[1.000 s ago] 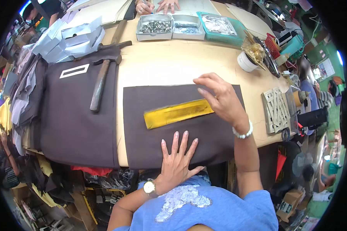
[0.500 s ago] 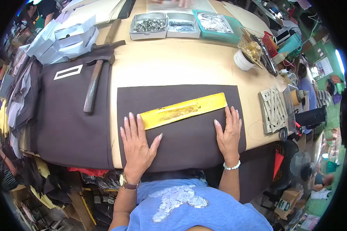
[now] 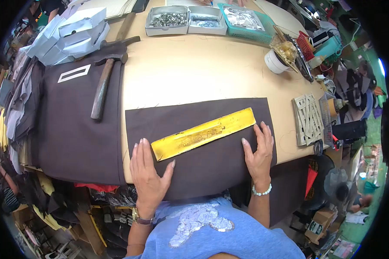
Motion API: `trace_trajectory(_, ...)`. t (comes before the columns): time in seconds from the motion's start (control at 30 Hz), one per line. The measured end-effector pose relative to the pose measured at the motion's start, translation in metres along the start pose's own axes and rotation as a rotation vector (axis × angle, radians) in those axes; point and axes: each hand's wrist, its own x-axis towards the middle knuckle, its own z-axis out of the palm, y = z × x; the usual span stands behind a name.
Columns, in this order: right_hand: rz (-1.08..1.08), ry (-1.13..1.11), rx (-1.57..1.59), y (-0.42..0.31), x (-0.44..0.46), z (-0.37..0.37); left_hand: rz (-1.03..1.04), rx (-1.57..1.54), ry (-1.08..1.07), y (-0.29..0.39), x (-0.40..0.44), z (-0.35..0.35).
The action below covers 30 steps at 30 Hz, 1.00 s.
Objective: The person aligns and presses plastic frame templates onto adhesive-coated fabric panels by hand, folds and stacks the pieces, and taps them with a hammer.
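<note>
Yellow strip (image 3: 203, 134), smudged dark along its middle, lies aslant on a piece of dark cloth (image 3: 207, 170), its left end nearer the worktop's near edge than its right. That cloth is spread on the pale worktop (image 3: 194, 73) and reaches down to the near edge.

The left hand (image 3: 150, 177) rests on the cloth by the strip's left end, thumb held away from the fingers, clasping nothing; whether its index finger touches the strip I cannot tell. The right hand (image 3: 259, 162) lies at the strip's right end, loosely spread and unclenched, its fingertips just beside the corner there (contact is again too fine to make out). A watch (image 3: 138, 217) circles the left wrist, a beaded bracelet (image 3: 262, 190) the right.

Toward the worktop's left edge, a hammer (image 3: 102, 93) lies on a broad stretch of dark fabric (image 3: 73, 134), with a white rectangular frame (image 3: 61, 78) near it. Along the far edge stand a white box (image 3: 166, 31) of small metal pieces, a second white box (image 3: 207, 30) and a teal basket (image 3: 246, 33). A white tub (image 3: 274, 62) sits toward the far right corner; pale slotted pieces (image 3: 307, 121) lie by the right edge.
</note>
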Motion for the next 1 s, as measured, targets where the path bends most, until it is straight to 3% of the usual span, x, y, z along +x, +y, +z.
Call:
trace_trajectory(0.17, 0.0, 0.048, 0.07, 0.007, 0.02, 0.007, -0.004, -0.036, 0.041, -0.006, 0.023, -0.003)
trace_trajectory(0.4, 0.007, 0.079, 0.086, 0.016, 0.021, 0.014, 0.179, 0.066, 0.069, 0.004, 0.045, 0.004)
trace_trajectory(0.7, 0.027, 0.101, 0.126, 0.013, 0.034, 0.007, 0.06, 0.12, 0.077, 0.001, 0.047, 0.01)
trace_trajectory(1.0, 0.154, 0.137, 0.38, 0.021, 0.037, 0.014, 0.131, 0.041, 0.068, -0.002, 0.069, 0.02)
